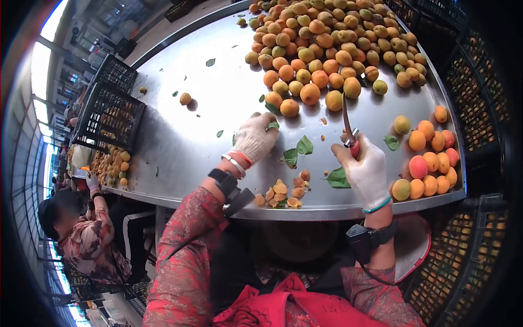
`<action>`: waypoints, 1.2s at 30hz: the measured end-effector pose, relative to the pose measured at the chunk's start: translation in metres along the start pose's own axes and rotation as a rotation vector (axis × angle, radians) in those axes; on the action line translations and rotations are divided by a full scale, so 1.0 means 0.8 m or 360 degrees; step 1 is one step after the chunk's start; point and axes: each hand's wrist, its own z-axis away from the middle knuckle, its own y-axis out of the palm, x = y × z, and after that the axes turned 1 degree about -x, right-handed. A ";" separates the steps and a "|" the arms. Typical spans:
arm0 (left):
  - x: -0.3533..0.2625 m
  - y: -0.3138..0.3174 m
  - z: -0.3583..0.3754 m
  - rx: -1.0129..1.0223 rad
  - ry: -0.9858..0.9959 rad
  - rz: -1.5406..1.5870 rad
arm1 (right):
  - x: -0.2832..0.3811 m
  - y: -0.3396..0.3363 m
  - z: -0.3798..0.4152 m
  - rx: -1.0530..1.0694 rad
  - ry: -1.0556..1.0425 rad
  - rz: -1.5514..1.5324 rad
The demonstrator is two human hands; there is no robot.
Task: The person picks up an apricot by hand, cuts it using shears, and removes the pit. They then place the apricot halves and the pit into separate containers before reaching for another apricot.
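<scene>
My right hand, in a white glove, is closed around a knife with a red handle and a curved blade. The blade points away from me toward the apricot pile, and its tip overlaps the nearest fruit in view. My left hand, in a white knit glove, hovers low over the metal table with its fingers curled. A small green leaf shows at its fingertips. Between my hands lie loose green leaves. Apricot pits and scraps lie near the front edge.
Whole apricots sit at the table's right corner. A lone apricot lies left of centre. Black crates stand at the left edge, more filled crates on the right. A co-worker sits at the left beside another fruit heap.
</scene>
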 end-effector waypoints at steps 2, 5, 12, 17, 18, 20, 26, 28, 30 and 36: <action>0.013 0.001 -0.017 0.0020 0.0021 -0.0406 | -0.006 0.002 -0.001 -0.0014 -0.0025 -0.0024; 0.000 0.013 -0.017 0.0106 0.0030 -0.0261 | -0.011 -0.002 -0.003 -0.0054 -0.0102 -0.0017; -0.085 0.048 0.034 0.0494 0.0261 0.0030 | -0.012 -0.017 -0.003 -0.0144 -0.0039 -0.0130; -0.132 0.096 0.055 0.0470 0.0603 0.0443 | -0.021 -0.018 -0.004 -0.0210 -0.0195 -0.0074; -0.137 0.087 0.057 0.0463 0.0604 0.0442 | -0.021 -0.019 -0.003 -0.0213 -0.0174 -0.0105; -0.139 0.061 0.058 0.0686 0.0264 0.0757 | -0.018 -0.025 0.000 -0.0216 -0.0149 -0.0139; -0.012 0.022 -0.015 -0.0478 -0.0039 0.0223 | -0.013 -0.035 -0.001 -0.0216 0.0047 -0.0177; -0.006 0.005 -0.034 -0.0423 -0.0239 0.0058 | -0.014 -0.031 -0.003 -0.0202 -0.0069 0.0009; 0.009 0.010 -0.051 -0.0353 -0.0113 0.0222 | -0.010 -0.031 -0.005 -0.0187 -0.0118 0.0109; 0.041 0.038 -0.089 -0.0555 0.0221 0.0100 | -0.011 -0.028 -0.006 -0.0236 -0.0282 0.0326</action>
